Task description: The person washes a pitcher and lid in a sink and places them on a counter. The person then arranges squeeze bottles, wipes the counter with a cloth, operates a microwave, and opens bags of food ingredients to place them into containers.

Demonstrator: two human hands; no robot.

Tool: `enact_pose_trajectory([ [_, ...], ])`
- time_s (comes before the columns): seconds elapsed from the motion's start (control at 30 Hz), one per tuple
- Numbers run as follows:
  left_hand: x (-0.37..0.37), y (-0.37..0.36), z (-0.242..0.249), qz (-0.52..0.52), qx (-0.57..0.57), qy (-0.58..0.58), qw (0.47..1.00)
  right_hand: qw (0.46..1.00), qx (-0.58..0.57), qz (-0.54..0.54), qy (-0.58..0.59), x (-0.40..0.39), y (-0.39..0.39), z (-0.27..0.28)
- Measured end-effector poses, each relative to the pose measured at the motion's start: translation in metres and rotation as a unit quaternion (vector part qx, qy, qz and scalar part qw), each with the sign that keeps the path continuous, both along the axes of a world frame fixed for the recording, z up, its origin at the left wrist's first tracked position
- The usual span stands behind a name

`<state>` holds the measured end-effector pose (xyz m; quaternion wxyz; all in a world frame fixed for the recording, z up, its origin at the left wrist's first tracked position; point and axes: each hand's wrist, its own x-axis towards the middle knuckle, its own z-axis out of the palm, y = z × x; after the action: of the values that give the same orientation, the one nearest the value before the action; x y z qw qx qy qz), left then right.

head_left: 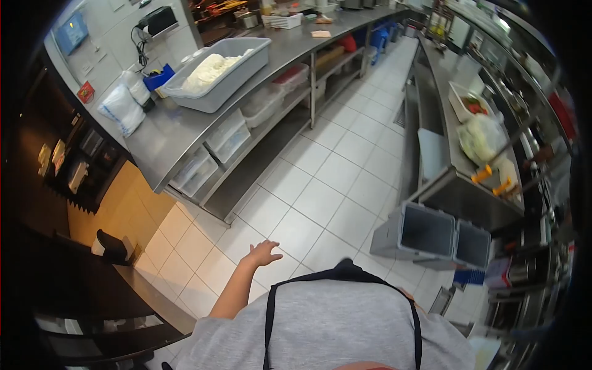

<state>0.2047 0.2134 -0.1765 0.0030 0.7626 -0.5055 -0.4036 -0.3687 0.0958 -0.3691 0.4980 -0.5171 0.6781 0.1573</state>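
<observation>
My left hand (264,253) hangs in the air over the white tiled floor (300,223), holding nothing, its fingers apart. It touches nothing; the nearest furniture is the end of the steel counter (161,140) ahead on the left. On that counter stands a grey plastic tub (227,85) holding a soft white mass (211,71), perhaps dough. My right hand is out of sight. A grey shirt (345,320) with black apron straps covers my body.
Lidded plastic containers (227,137) fill the shelf under the left counter. To the right, a grey bin (425,229) stands on the floor below another steel counter (449,126), which bears a bag of green vegetables (480,139) and a white food tub (461,106). A tiled aisle runs between.
</observation>
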Motion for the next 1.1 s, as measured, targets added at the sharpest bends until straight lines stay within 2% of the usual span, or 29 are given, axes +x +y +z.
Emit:
enact_pose_trajectory([
  [0.03,0.013,-0.012,-0.011,0.013,0.000,0.004,1.000,0.996,0.023,-0.086,-0.001,-0.005,-0.007,-0.003],
  [0.1,0.029,-0.032,-0.036,0.056,0.065,-0.006,0.996,0.990,0.038,-0.134,-0.003,0.000,-0.030,-0.002],
  [0.13,0.038,-0.049,-0.052,0.064,0.061,-0.007,0.996,0.995,0.030,-0.089,-0.016,0.009,-0.053,-0.003],
  [0.17,0.045,-0.066,-0.066,0.048,0.110,-0.030,0.992,0.999,0.012,-0.032,-0.034,0.017,-0.074,-0.002],
  [0.2,0.046,-0.078,-0.082,0.030,0.164,-0.052,0.985,0.993,-0.047,0.071,-0.080,0.023,-0.096,0.003],
  [0.23,0.050,-0.099,-0.092,0.036,0.171,-0.041,0.984,0.955,-0.158,0.195,-0.160,0.029,-0.129,0.014],
  [0.27,0.051,-0.115,-0.106,0.040,0.183,-0.028,0.982,0.892,-0.272,0.285,-0.221,0.041,-0.162,0.020],
  [0.3,0.061,-0.130,-0.154,0.050,0.183,0.018,0.982,0.872,-0.304,0.302,-0.236,0.057,-0.200,0.025],
  [0.33,0.070,-0.153,-0.165,0.061,0.180,0.063,0.980,0.857,-0.332,0.312,-0.242,0.075,-0.239,0.029],
  [0.37,0.076,-0.177,-0.176,0.077,0.136,0.027,0.987,0.907,-0.263,0.276,-0.179,0.112,-0.295,0.029],
  [0.4,0.067,-0.205,-0.158,0.091,0.092,-0.006,0.992,0.947,-0.190,0.238,-0.103,0.149,-0.350,0.030],
  [0.43,0.056,-0.230,-0.128,0.091,0.095,-0.010,0.991,0.971,-0.120,0.206,-0.025,0.186,-0.406,0.028],
  [0.47,0.043,-0.264,-0.072,0.162,0.067,-0.018,0.984,0.822,-0.343,0.454,-0.030,0.192,-0.464,-0.036],
  [0.5,0.040,-0.290,-0.044,0.232,0.040,-0.025,0.972,0.956,-0.163,0.239,-0.048,0.247,-0.496,0.053],
  [0.53,0.043,-0.302,-0.055,0.232,0.042,-0.022,0.971,0.966,-0.172,0.181,-0.067,0.293,-0.522,0.111],
  [0.57,0.047,-0.316,-0.062,0.229,0.046,-0.008,0.972,0.965,-0.174,0.118,-0.156,0.321,-0.555,0.113],
  [0.63,0.066,-0.350,-0.076,0.197,0.052,0.017,0.979,0.944,-0.218,0.123,-0.217,0.383,-0.608,0.131],
  [0.67,0.078,-0.369,-0.081,0.177,0.054,0.027,0.982,0.933,-0.224,0.131,-0.248,0.407,-0.635,0.114],
  [0.73,0.107,-0.412,-0.085,0.126,0.062,0.045,0.989,0.913,-0.242,0.221,-0.244,0.453,-0.657,0.134],
  [0.8,0.137,-0.467,-0.087,0.072,0.072,0.059,0.993,0.901,-0.268,0.262,-0.218,0.480,-0.660,0.123],
  [0.83,0.153,-0.497,-0.084,0.052,0.070,0.065,0.994,0.910,-0.236,0.273,-0.206,0.489,-0.658,0.107],
  [0.93,0.189,-0.585,-0.077,0.025,0.019,0.057,0.998,0.930,-0.109,0.317,-0.154,0.477,-0.653,0.084],
  [1.0,0.201,-0.624,-0.078,0.032,-0.077,0.034,0.996,0.934,-0.071,0.320,-0.141,0.464,-0.661,0.072],
  [1.03,0.211,-0.640,-0.076,0.039,-0.168,0.003,0.985,0.942,-0.079,0.290,-0.146,0.456,-0.663,0.062],
  [1.07,0.219,-0.661,-0.074,0.036,-0.164,0.000,0.986,0.950,-0.093,0.249,-0.163,0.448,-0.667,0.052],
  [1.1,0.225,-0.684,-0.070,0.013,-0.107,-0.007,0.994,0.955,-0.115,0.196,-0.193,0.438,-0.669,0.037],
])
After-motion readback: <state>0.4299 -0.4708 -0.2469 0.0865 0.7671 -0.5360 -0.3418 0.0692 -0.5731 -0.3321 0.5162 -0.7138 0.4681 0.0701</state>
